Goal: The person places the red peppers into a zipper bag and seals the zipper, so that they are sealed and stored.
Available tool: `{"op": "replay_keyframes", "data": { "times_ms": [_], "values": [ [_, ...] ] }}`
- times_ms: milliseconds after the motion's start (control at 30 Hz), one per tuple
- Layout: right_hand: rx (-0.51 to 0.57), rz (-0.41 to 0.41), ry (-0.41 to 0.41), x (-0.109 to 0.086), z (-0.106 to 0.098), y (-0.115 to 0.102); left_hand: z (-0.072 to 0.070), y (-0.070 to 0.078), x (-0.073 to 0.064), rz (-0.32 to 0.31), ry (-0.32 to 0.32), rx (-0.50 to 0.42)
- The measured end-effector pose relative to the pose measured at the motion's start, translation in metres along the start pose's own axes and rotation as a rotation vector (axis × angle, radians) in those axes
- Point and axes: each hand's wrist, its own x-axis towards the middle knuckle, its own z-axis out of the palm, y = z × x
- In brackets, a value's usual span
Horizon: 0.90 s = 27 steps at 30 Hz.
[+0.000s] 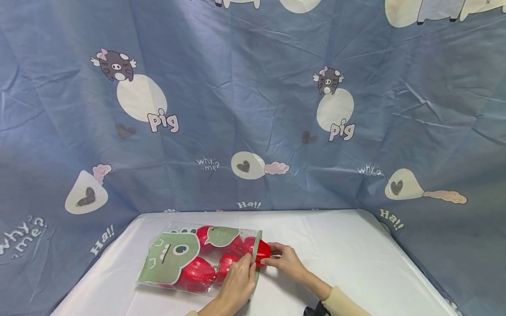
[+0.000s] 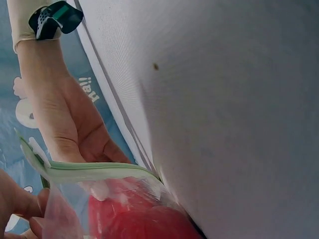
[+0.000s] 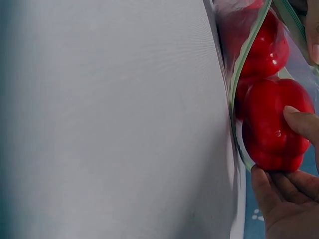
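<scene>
A clear zip bag [image 1: 171,259] with a green dinosaur print lies on the table, several red bell peppers [image 1: 197,273] inside it. My left hand [image 1: 238,281] pinches the bag's green-edged rim at the mouth; in the left wrist view its fingers [image 2: 17,201] show at the lower left. At that mouth my right hand [image 1: 289,264] holds another red bell pepper [image 3: 274,124], partly inside the opening. In the right wrist view, the thumb lies on the pepper's side and the other fingers [image 3: 266,186] are under its end.
A white cloth covers the table [image 1: 348,254]. Behind it hangs a blue curtain [image 1: 253,109] printed with pigs and words. A black wrist device [image 1: 317,310] sits at the right sleeve [image 1: 341,300].
</scene>
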Motion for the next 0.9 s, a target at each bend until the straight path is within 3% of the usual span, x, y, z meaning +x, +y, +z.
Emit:
{"op": "replay_keyframes", "data": {
  "times_ms": [367,700,900],
  "values": [
    [-0.063,-0.018,0.004,0.0068,0.0037,0.0008,-0.0007,0.0002,-0.0004,-0.001,-0.014,-0.002],
    [0.004,0.013,0.004,0.0098,0.0081,-0.0031,-0.0016,0.0004,-0.0003,0.009,-0.01,0.002],
    [0.017,-0.014,-0.009,0.0092,0.0099,-0.0041,-0.0019,0.001,-0.0005,0.001,-0.02,-0.008]
  ]
}}
